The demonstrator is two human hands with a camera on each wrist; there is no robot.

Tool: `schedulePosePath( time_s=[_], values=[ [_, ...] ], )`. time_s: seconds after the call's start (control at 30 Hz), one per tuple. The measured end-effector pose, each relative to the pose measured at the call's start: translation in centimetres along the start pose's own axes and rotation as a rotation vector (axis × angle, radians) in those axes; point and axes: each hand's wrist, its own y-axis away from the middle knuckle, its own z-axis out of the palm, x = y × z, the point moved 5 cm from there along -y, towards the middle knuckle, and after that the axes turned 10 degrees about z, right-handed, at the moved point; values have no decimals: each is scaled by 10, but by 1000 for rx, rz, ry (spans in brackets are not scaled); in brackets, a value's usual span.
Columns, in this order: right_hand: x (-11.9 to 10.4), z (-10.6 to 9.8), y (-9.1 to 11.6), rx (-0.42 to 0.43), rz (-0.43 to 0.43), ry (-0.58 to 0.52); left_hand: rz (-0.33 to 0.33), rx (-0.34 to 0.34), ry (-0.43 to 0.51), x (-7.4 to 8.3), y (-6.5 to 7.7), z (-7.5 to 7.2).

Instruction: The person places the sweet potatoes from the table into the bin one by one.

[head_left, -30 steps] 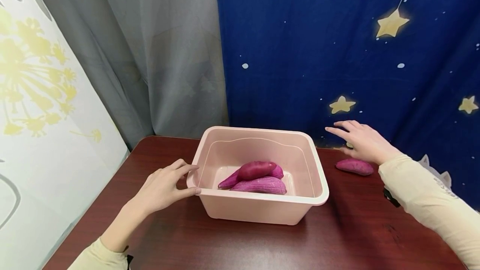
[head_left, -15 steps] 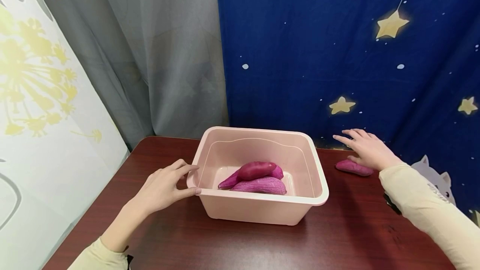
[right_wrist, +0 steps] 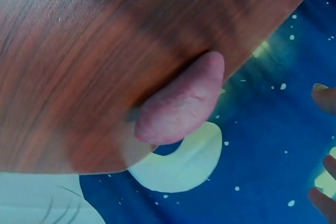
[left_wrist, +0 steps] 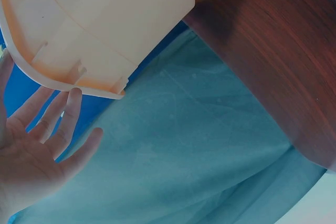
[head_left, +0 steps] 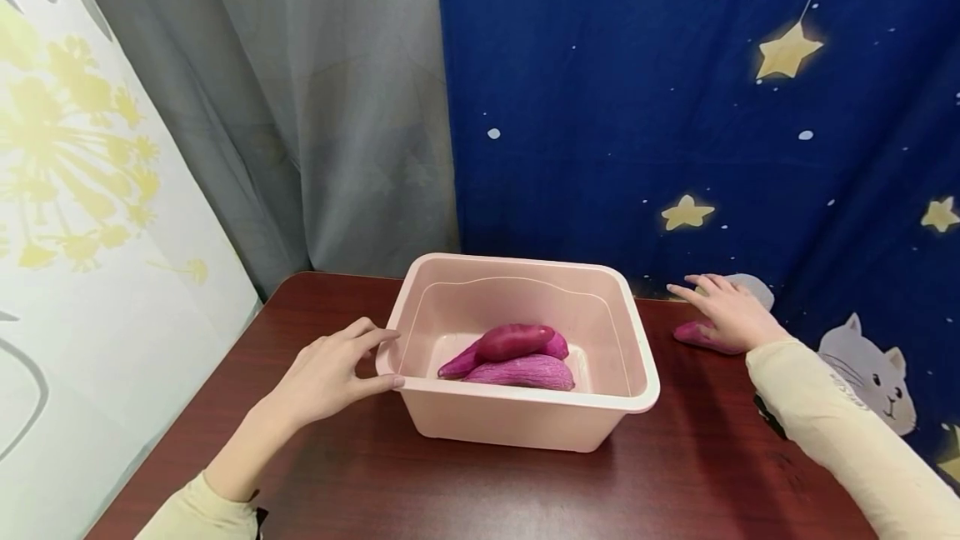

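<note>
My left hand [head_left: 326,373] holds the left rim of a pale pink plastic tub [head_left: 517,423] at its near corner; in the left wrist view several fingertips meet the rim from outside. Three purple-red sweet potatoes [head_left: 521,372] lie together in the tub, one on top of the others. At the far right, my right hand [head_left: 735,315] hovers with fingers spread over another sweet potato [head_left: 693,334], partly covering it in the head view. The right wrist view shows this sweet potato [right_wrist: 181,103] whole on the table, with fingertips [right_wrist: 325,98] apart from it.
The dark red-brown wooden table [head_left: 480,490] ends just behind the tub and the lone sweet potato. A grey curtain [head_left: 367,107] and a blue star-patterned curtain [head_left: 570,107] hang behind it. A white patterned panel [head_left: 97,273] stands along the left side.
My right hand has come down and slightly to the right, over the lone sweet potato. The left hand, tub and the sweet potatoes inside have stayed put.
</note>
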Motion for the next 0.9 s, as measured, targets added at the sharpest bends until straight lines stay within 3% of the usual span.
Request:
schedulePosePath(
  time_s=[0.47,0.9],
  values=[
    [8,25,5,3,37,1,-8,-1,0,0,0,1],
    [17,44,8,-91,113,19,-4,2,-6,1,0,0]
  ],
)
